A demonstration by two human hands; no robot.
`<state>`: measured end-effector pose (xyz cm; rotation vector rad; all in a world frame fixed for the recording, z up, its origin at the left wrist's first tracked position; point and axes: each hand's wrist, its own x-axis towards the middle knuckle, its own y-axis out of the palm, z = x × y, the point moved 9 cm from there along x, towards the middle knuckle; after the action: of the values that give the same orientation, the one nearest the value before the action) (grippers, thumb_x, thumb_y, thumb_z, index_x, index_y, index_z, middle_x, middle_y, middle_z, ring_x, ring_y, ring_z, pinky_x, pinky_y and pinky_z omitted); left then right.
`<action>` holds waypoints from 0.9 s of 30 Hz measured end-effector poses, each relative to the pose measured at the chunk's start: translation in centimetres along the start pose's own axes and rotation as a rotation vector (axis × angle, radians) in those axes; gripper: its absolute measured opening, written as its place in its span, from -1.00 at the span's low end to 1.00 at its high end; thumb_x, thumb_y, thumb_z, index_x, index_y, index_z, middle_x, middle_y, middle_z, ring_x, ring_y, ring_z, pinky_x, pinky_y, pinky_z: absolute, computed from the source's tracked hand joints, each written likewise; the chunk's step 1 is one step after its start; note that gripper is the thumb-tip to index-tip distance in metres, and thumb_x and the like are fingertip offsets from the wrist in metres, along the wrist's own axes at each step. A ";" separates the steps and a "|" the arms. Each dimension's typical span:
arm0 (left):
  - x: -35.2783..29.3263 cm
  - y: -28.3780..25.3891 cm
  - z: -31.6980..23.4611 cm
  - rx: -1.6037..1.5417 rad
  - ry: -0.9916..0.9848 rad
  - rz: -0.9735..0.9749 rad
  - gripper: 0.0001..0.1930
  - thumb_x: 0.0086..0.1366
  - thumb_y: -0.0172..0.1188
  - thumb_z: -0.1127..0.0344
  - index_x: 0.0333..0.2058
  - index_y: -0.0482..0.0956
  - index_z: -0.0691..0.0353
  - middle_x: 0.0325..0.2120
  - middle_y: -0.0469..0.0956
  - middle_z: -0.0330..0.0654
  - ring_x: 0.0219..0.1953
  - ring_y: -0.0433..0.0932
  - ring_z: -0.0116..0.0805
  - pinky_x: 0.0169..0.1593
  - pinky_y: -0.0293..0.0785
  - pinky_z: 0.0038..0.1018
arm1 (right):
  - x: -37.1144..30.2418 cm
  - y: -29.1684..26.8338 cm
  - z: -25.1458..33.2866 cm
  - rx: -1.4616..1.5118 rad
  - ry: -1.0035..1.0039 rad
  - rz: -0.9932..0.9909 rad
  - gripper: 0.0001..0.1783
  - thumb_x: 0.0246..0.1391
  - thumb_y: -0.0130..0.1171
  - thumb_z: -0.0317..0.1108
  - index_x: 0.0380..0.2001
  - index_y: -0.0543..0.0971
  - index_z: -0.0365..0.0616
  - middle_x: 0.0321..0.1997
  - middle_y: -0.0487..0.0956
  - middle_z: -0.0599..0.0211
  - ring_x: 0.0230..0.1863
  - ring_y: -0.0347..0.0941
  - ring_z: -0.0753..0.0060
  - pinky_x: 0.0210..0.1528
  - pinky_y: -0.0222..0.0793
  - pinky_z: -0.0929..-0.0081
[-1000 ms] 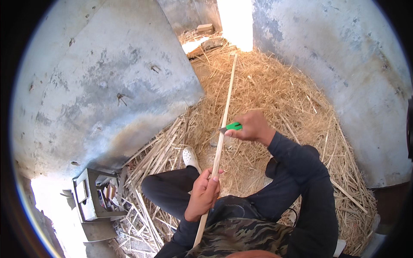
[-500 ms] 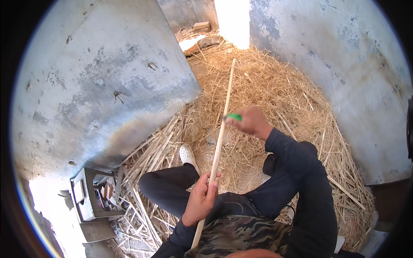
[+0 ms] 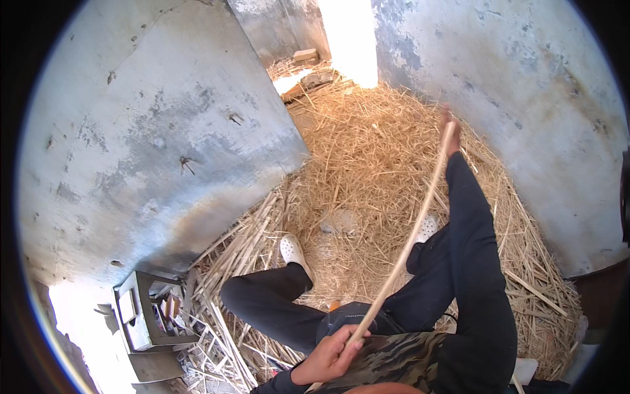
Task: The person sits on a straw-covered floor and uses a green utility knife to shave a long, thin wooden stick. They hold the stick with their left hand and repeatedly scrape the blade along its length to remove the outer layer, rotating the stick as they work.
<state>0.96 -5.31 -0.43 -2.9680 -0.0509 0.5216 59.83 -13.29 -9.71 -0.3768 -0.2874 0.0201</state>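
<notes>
A long pale wooden strip [image 3: 413, 236] slants from my lap up to the far right, bowed slightly along its length. My left hand [image 3: 338, 354] is closed around its near part, over the camouflage apron [image 3: 394, 354]. My right arm is stretched far out, and my right hand [image 3: 451, 134] is at the strip's far end, partly behind it. Its fingers are smeared by motion, so their grip cannot be made out. A small orange object [image 3: 335, 305] shows by my lap. The green-handled tool is not visible.
Shavings [image 3: 367, 144] cover the floor ahead. Split strips [image 3: 243, 230] lie piled at the left and more sticks [image 3: 538, 295] at the right. Worn grey walls [image 3: 164, 131] close in on both sides. A box-like cabinet [image 3: 141, 308] holding clutter stands at the left.
The strip's far end has swung right. My right hand moved from its middle, where it had a green-handled tool, out to the far end. My left hand shifted down and right.
</notes>
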 end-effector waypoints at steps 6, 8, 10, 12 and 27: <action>3.8 -6.5 1.9 -0.168 0.001 -0.397 -0.77 0.44 -0.05 0.34 0.00 0.39 0.27 -0.62 0.36 -0.38 -0.59 0.33 -0.65 -0.51 0.27 -0.62 | -1.7 1.1 0.7 -0.242 -0.044 0.197 -0.06 0.09 -0.25 0.54 -0.87 0.25 -0.18 -0.80 0.21 0.40 -0.69 0.11 0.38 -0.54 0.05 0.20; 6.1 -8.6 -0.4 0.014 0.114 -0.460 -0.77 0.44 -0.06 0.34 0.01 0.37 0.26 -0.63 0.34 -0.38 -0.61 0.32 -0.65 -0.54 0.26 -0.62 | -3.7 2.0 4.1 -0.220 -0.080 0.266 -0.08 0.11 -0.21 0.51 -0.86 0.21 -0.18 -0.81 0.18 0.44 -0.70 0.05 0.44 -0.57 0.00 0.25; 8.2 -10.5 -3.2 0.055 0.249 -0.507 -0.75 0.45 -0.07 0.35 0.03 0.33 0.28 -0.64 0.33 -0.38 -0.63 0.34 -0.65 -0.56 0.26 -0.64 | -4.8 1.7 5.9 -0.092 -0.135 0.282 -0.12 0.15 -0.16 0.45 -0.86 0.16 -0.16 -0.81 0.13 0.48 -0.70 0.01 0.50 -0.60 -0.06 0.30; 9.2 -12.9 -7.3 0.158 0.400 -0.613 -0.74 0.45 -0.09 0.36 0.04 0.31 0.30 -0.65 0.31 -0.39 -0.64 0.30 -0.66 -0.58 0.23 -0.65 | -5.6 2.3 7.6 0.013 -0.189 0.307 -0.15 0.17 -0.12 0.39 -0.85 0.13 -0.14 -0.80 0.09 0.51 -0.69 -0.03 0.55 -0.62 -0.11 0.33; 22.7 -18.4 -10.4 -0.778 0.795 -0.767 -0.72 0.49 -0.14 0.25 0.05 0.31 0.28 0.15 0.38 0.00 0.21 0.38 -0.16 0.20 0.47 -0.25 | -17.1 7.6 15.6 0.613 -0.171 0.817 -0.53 0.28 0.00 0.09 -0.56 0.40 -0.03 -0.72 0.20 0.67 -0.68 0.06 0.78 -0.64 -0.03 0.62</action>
<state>25.61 12.95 4.03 -3.1569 -1.4933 -0.9521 39.34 -1.88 -3.29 0.1415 -0.2651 0.9270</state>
